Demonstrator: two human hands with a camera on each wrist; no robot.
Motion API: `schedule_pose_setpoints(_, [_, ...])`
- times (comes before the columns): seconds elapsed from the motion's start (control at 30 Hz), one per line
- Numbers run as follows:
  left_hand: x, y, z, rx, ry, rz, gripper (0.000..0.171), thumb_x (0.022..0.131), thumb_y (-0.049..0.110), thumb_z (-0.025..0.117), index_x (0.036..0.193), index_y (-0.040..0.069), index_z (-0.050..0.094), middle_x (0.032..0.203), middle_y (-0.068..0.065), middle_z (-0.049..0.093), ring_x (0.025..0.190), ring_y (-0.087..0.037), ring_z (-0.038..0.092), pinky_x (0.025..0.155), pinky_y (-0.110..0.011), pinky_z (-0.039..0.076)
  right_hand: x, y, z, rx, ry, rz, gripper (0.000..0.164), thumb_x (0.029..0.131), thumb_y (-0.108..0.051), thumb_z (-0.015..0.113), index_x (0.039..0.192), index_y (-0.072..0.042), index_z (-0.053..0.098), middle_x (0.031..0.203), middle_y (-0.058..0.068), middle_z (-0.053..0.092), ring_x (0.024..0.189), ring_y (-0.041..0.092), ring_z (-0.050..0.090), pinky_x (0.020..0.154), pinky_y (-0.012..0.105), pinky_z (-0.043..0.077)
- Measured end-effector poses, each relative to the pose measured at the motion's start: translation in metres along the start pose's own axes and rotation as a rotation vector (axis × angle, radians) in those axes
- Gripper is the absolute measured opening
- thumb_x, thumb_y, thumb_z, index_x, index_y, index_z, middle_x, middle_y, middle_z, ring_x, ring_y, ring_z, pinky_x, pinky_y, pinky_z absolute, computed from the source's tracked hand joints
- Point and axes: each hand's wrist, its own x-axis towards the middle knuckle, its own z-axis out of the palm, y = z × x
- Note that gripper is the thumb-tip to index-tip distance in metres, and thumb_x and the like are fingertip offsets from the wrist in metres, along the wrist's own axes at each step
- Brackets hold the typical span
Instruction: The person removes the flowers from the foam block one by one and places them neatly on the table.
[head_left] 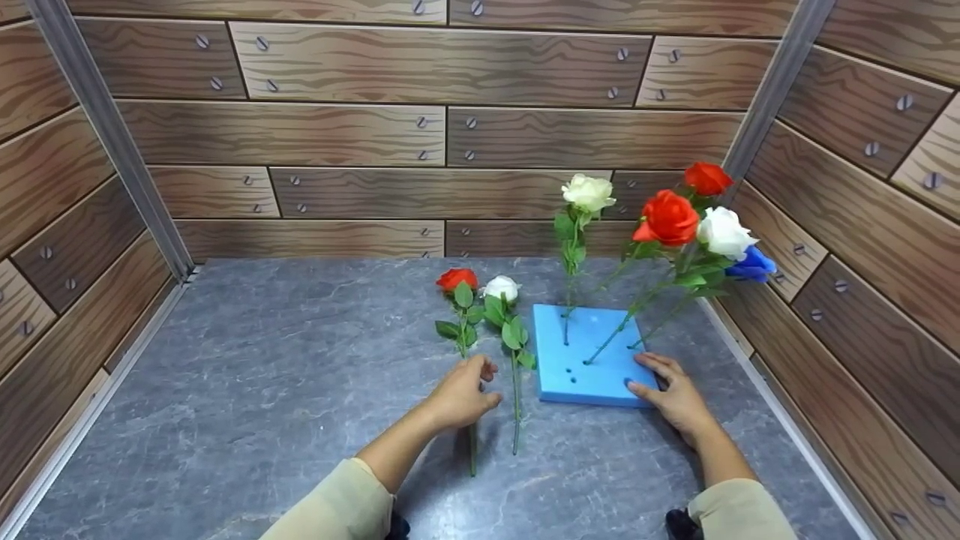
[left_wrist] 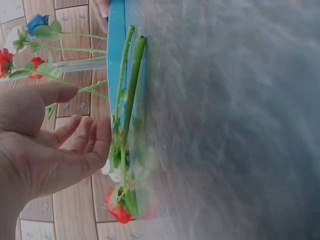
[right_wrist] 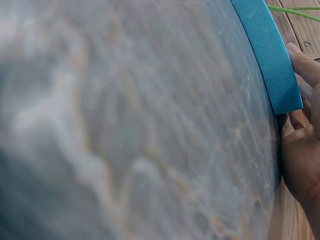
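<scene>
Grey table (head_left: 285, 375) is carrying a blue block (head_left: 553, 341), right hand (head_left: 679, 401) resting spread fingers on its right edge. Left hand (head_left: 459, 394), the nearer, is reaching over the loose red rose (head_left: 457, 280), thumb and fingers wide; stem is running away from the person, bloom farthest. Left hand is hiding mid-stem, contact uncertain; right-wrist view is cropping right hand.

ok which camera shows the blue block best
The head view: it shows the blue block from above, with flowers stuck in it, the right hand covering only one corner. The left wrist view shows just a side strip, partly behind loose stems; the right wrist view, just one end, beside that hand.
</scene>
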Motion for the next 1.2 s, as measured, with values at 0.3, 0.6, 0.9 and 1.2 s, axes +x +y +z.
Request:
schedule_pose_setpoints(0.3, [0.016,0.007,0.007,-0.164,0.082,-0.037,0.036,0.096,0.006,0.073,0.130,0.006,0.060,0.131,-0.016,0.062,0.117,-0.035,0.067,0.100,-0.048,0.061,0.001,-0.001,0.002,0.006,0.002,0.010,0.073,0.104,-0.028,0.076,0.164,-0.002,0.043,0.175,0.022,0.024,0.167,0.045,0.019,0.136,0.057,0.021])
schedule_pose_setpoints(0.6, [0.028,0.014,0.015,-0.276,0.112,-0.033,0.037,0.099,0.003,0.071,0.133,0.007,0.059,0.138,-0.020,0.062,0.122,-0.036,0.068,0.097,-0.045,0.064,0.001,0.000,0.003,0.020,-0.010,-0.002,0.075,0.104,-0.028,0.076,0.165,-0.002,0.042,0.175,0.023,0.024,0.167,0.046,0.019,0.136,0.059,0.021])
schedule_pose_setpoints(0.9, [0.046,0.025,0.033,-0.352,0.128,-0.036,0.037,0.099,0.000,0.067,0.135,0.002,0.057,0.141,-0.025,0.062,0.122,-0.038,0.070,0.095,-0.043,0.065,0.001,0.001,0.001,0.014,0.002,0.001,0.075,0.104,-0.028,0.076,0.165,-0.002,0.042,0.175,0.023,0.024,0.166,0.047,0.020,0.136,0.059,0.022])
schedule_pose_setpoints(1.2, [0.062,0.031,0.048,-0.416,0.118,-0.046,0.041,0.100,0.004,0.069,0.139,0.006,0.055,0.145,-0.024,0.060,0.123,-0.032,0.068,0.095,-0.040,0.064,0.001,0.001,0.003,0.016,0.012,-0.004,0.073,0.103,-0.027,0.077,0.163,-0.001,0.045,0.173,0.024,0.026,0.165,0.047,0.022,0.136,0.060,0.022])
